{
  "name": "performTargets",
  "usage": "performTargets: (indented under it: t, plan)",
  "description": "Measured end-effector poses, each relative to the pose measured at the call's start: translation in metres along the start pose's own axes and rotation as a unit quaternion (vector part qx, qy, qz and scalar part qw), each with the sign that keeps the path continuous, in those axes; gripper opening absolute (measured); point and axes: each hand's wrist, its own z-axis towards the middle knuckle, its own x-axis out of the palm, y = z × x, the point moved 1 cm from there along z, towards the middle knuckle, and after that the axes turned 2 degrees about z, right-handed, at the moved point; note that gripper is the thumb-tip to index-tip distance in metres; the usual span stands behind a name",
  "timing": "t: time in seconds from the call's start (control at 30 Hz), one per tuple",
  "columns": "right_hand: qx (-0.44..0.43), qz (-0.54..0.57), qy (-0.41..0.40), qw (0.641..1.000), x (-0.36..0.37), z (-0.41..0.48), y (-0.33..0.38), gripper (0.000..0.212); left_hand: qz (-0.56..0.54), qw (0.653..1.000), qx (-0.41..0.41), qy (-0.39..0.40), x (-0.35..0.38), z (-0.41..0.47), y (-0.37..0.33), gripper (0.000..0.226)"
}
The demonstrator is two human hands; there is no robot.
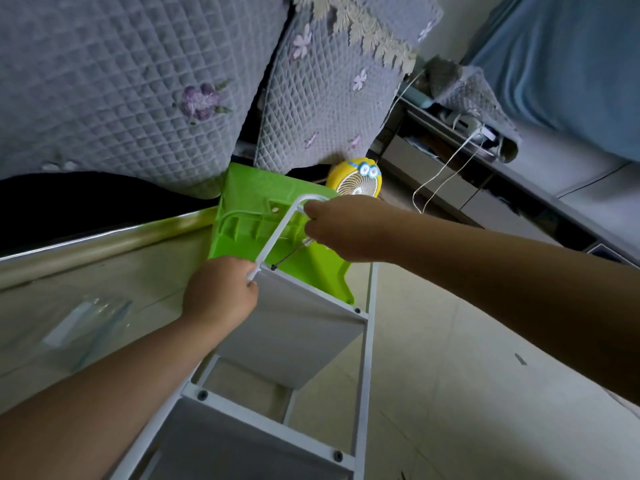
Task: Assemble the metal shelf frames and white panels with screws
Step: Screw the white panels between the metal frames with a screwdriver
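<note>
The lower white panel (242, 445) lies nearest the viewer, below both grips. It sits between the rails of the white metal frame (277, 237), with dark screws (202, 395) seated at its corners.

The upper white panel (294, 327) begins directly under the left-hand grip and hangs edge-on between the rails.

The left hand (221, 292) is clenched round the frame tube just beside the panel's upper corner. The fingers wrap the tube and the thumb side faces the panel.

A corner screw (273, 267) sits just to the right of this grip, at the joint of tube and panel.

The tip of a screwdriver (307, 241) meets that screw. Its thin shaft slopes up and away to a clear handle.

The right hand (332, 230) grasps that handle with curled fingers, beyond and to the right of the left-hand grip. The frame's curved end passes close by the knuckles. Whether they touch cannot be told.

Behind both grips lies a green plastic stool (277, 216) with its ribbed underside showing.

Just beyond the right-hand grip stands a yellow fan (356, 178) with cartoon goggles.

Left of the left-hand grip, a clear plastic bag (86, 320) lies flat.

Farthest away are grey quilted cushions (121, 81) with embroidered purple flowers.
</note>
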Motion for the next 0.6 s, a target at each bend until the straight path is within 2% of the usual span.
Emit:
performTargets:
  t: [0.1, 0.13, 0.17, 0.27, 0.37, 0.53, 0.6]
  plan:
    - [-0.008, -0.063, -0.131, 0.989, 0.012, -0.005, 0.004, 0.040, 0.006, 1.000, 0.007, -0.001, 0.002, 0.001, 0.000, 0.020]
    - [0.006, -0.079, -0.161, 0.984, 0.018, -0.004, 0.005, 0.040, 0.006, 1.000, 0.006, -0.001, 0.001, 0.000, 0.000, 0.019]
    - [0.015, -0.094, -0.158, 0.983, 0.026, -0.001, 0.005, 0.040, 0.006, 1.000, 0.004, 0.000, 0.002, 0.000, 0.000, 0.019]
    - [0.002, -0.112, -0.111, 0.987, 0.018, -0.005, 0.013, 0.040, -0.006, 1.000, -0.001, 0.000, 0.001, -0.002, -0.002, 0.022]
    - [-0.031, -0.082, 0.018, 0.996, 0.014, -0.002, 0.010, 0.033, -0.020, 1.000, 0.007, -0.010, 0.000, -0.005, -0.001, 0.040]
    - [-0.015, -0.075, 0.024, 0.997, -0.013, 0.014, 0.015, 0.026, -0.026, 1.000, 0.000, 0.000, -0.003, -0.005, -0.006, 0.046]
    - [-0.007, -0.047, 0.095, 0.994, -0.022, 0.033, 0.013, 0.024, -0.020, 1.000, 0.001, -0.002, -0.002, -0.005, -0.007, 0.043]
